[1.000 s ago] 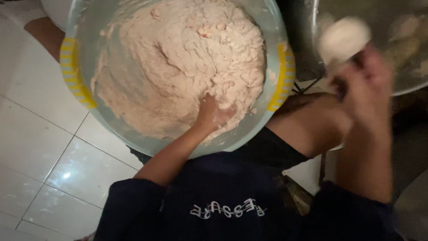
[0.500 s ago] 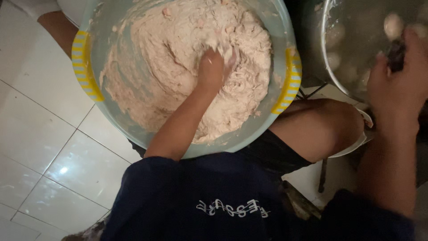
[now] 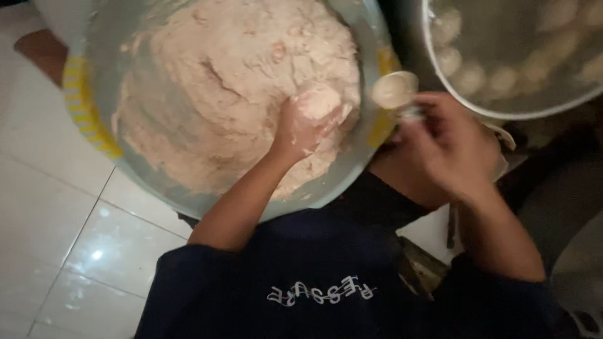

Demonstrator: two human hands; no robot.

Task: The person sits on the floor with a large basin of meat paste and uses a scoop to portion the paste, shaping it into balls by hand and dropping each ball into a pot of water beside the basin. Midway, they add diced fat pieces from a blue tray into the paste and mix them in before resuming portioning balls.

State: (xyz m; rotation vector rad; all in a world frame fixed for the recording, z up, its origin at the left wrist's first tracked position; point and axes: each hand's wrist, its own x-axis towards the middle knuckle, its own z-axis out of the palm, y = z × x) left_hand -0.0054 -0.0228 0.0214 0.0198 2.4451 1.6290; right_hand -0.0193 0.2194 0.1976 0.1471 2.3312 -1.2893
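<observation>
Paste (image 3: 232, 94), pale, soft and likely sticky, heaped in wide basin (image 3: 94, 125) at left; left hand (image 3: 301, 129) squeezing a lump, right hand (image 3: 449, 147) gripping spoon (image 3: 394, 90); best scooped from the edge.

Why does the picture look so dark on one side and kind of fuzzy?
Head view: the light falls on the left, where a bright spot of glare shines on the white floor tiles; the right side by the metal pot sits in shadow; the right hand and its spoon look soft, the balls in the pot smeared; the left hand in the dough is a little clearer.
</observation>
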